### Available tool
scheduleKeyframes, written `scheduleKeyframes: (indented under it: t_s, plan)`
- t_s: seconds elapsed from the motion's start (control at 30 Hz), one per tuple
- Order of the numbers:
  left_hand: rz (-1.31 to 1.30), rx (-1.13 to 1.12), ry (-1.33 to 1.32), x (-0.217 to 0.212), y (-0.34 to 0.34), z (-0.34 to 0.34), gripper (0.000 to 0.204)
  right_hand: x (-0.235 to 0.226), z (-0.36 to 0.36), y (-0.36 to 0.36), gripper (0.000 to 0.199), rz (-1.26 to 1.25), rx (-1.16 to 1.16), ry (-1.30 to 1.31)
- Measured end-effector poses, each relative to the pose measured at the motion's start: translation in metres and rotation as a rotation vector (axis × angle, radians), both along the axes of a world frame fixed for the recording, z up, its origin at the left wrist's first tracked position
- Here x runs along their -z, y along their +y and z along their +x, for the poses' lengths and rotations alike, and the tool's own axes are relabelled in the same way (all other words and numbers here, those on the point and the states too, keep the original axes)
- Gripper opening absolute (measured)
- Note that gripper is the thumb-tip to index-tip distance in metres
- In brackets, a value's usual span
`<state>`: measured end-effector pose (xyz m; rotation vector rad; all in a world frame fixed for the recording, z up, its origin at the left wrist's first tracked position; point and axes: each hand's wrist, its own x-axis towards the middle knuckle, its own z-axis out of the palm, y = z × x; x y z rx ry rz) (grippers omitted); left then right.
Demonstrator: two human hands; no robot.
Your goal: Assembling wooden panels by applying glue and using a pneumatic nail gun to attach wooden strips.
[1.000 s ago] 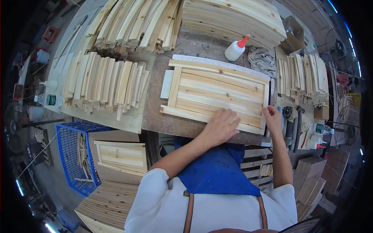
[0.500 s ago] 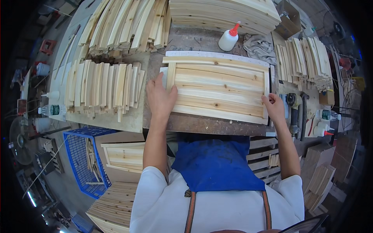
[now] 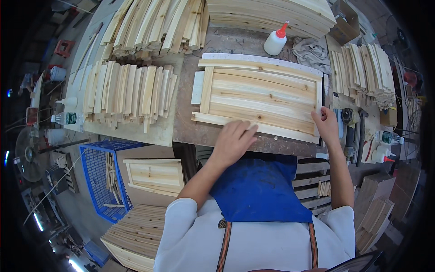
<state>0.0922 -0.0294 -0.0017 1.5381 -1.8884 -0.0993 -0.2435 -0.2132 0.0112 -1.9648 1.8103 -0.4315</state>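
A framed wooden panel point(image 3: 263, 97) of pale knotty boards lies flat on the workbench point(image 3: 190, 129) in front of me. Its top and bottom rails jut out past the left upright. My left hand point(image 3: 234, 143) rests at the near rail, fingers stretched out over the edge and thumb low. At the lower right corner, the bent fingers and thumb of my right hand point(image 3: 327, 124) grip the panel's right side. A white straightedge strip point(image 3: 267, 62) runs along the panel's far edge, and a pale block point(image 3: 197, 88) touches the left side.
Stacked wooden slats point(image 3: 129, 90) stand at the left, with more slats point(image 3: 362, 68) at the right. Beyond the panel are a red-tipped glue bottle point(image 3: 275, 43) and a grey rag point(image 3: 311, 52). A power tool point(image 3: 348, 118) lies at right; a blue crate point(image 3: 97, 181) stands below left.
My left hand has left the panel's left upright and moved right and nearer to me, onto the near rail. My right hand stays at the panel's right side.
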Motion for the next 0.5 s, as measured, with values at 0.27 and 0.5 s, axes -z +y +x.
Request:
scheduleKeyframes:
  t_s: [0.27, 0.5]
  plan:
    - [-0.094, 0.023, 0.060, 0.022, -0.002, -0.001, 0.040, -0.004, -0.013, 0.003, 0.054, 0.190, -0.005, -0.186]
    - [-0.094, 0.066, 0.071, 0.021, -0.009, -0.004, 0.039, -0.019, -0.118, 0.022, 0.052, -0.246, 0.047, 0.082]
